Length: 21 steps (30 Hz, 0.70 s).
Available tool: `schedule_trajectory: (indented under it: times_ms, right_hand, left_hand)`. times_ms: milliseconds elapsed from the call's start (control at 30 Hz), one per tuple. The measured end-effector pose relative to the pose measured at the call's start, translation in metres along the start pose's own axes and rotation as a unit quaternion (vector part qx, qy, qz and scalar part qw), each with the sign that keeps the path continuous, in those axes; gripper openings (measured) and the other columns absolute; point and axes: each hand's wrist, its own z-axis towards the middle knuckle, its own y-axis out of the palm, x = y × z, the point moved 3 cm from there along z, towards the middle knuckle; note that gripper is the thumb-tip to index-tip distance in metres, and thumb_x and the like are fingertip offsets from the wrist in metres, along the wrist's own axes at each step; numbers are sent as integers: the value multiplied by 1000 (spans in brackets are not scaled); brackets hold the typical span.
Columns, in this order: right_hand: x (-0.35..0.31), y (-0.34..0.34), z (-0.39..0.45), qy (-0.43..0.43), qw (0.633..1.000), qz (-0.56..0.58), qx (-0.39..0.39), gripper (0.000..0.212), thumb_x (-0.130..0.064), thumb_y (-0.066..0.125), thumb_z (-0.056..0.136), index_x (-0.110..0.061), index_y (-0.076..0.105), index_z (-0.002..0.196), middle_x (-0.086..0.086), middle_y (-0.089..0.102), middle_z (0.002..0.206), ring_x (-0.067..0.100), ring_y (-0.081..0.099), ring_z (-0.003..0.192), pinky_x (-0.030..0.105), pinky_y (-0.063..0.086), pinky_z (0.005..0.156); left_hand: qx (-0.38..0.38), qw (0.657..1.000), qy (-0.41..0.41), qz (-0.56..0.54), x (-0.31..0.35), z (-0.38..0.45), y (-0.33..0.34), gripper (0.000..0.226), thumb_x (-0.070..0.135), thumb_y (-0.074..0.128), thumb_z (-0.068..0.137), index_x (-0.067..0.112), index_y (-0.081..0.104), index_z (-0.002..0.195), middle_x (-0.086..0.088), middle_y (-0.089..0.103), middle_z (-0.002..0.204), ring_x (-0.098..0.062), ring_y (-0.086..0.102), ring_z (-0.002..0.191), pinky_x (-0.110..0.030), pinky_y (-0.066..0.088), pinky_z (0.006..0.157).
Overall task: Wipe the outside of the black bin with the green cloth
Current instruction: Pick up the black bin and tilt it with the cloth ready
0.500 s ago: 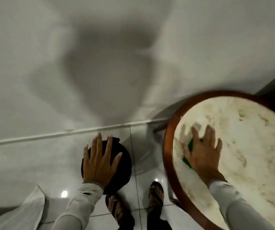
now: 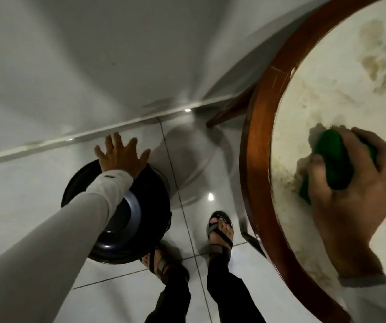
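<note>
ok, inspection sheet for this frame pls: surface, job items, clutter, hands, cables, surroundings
Surface: round table, wood rim, pale stained top.
Job's things: black bin on the floor tiles; green cloth on the tabletop.
Clutter: nothing seen.
Hands: left hand open, fingers spread, over the bin's far rim; right hand closed on the cloth.
Cables: nothing seen.
Surroundings: white wall, sandalled feet beside the bin.

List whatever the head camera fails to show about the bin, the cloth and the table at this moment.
- Black bin: its outside wall is barely seen from above; the left sleeve crosses the top.
- Whether the left hand touches the bin's far rim: cannot tell.
- Green cloth: mostly bunched inside the right hand, so its full shape is hidden.
- Round table: cut off by the right and top edges.
</note>
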Motion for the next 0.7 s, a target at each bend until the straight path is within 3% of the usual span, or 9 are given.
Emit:
schedule_trajectory:
  times_ms: [100, 233, 300, 367, 433, 500, 600, 700]
  right_hand:
    - [-11, -6, -2, -16, 997, 70, -17, 40, -29, 58, 95, -23, 61, 135, 11, 55, 143, 33, 51, 135, 52, 49, 107]
    - [-86, -22, -25, -114, 977, 172, -43, 31, -19, 61, 94, -8, 65, 123, 21, 59, 135, 24, 57, 131, 31, 43, 112]
    - [-126, -13, -51, -134, 957, 243, -82, 31, -17, 66, 88, -11, 65, 119, 17, 63, 132, 21, 61, 128, 24, 45, 108]
    - [-147, 16, -82, -77, 924, 339, -161, 37, -16, 73, 82, -23, 62, 117, 3, 66, 134, 15, 63, 128, 24, 49, 104]
    - [-156, 53, -108, 32, 877, 413, -244, 39, -8, 79, 78, -26, 61, 108, -12, 70, 129, 10, 66, 123, 22, 53, 98]
    - [-157, 97, -132, 129, 843, 426, -303, 40, 0, 82, 77, -28, 64, 100, -18, 72, 120, 0, 68, 113, 15, 55, 90]
    - [-153, 160, -158, 163, 833, 392, -355, 33, -6, 83, 80, -28, 68, 99, -16, 73, 115, 1, 68, 108, 11, 55, 86]
    - [-165, 210, -187, 145, 810, 395, -409, 26, -15, 80, 84, -22, 70, 108, -6, 69, 132, 11, 66, 122, 38, 56, 104]
  left_hand:
    - [-56, 998, -35, -5, -8, 18, 5, 54, 61, 51, 94, 20, 66, 127, -18, 52, 142, -44, 37, 140, -58, 34, 114]
    - [3, 997, 1, -81, -21, 12, 1, 42, 40, 56, 97, 4, 70, 112, -26, 59, 120, -47, 46, 124, -55, 48, 93]
    - [38, 993, -2, -114, -41, -3, -1, 40, 38, 58, 96, 1, 70, 107, -28, 59, 114, -48, 47, 122, -55, 49, 90]
    - [82, 985, -23, -150, -72, -24, 2, 35, 33, 63, 94, 0, 70, 99, -30, 61, 105, -50, 50, 115, -55, 50, 88]
    - [129, 971, -57, -192, -103, -50, 11, 27, 27, 69, 92, 0, 71, 91, -29, 62, 95, -50, 54, 106, -53, 50, 84]
    - [173, 952, -93, -233, -137, -80, 24, 23, 25, 70, 92, 3, 71, 87, -25, 62, 92, -47, 55, 101, -51, 50, 82]
    - [218, 926, -132, -280, -170, -117, 45, 28, 33, 61, 92, 7, 71, 86, -17, 63, 95, -40, 54, 101, -40, 45, 82]
    - [267, 897, -150, -317, -186, -134, 59, 33, 39, 55, 94, 11, 70, 89, -10, 65, 96, -35, 55, 99, -27, 37, 84]
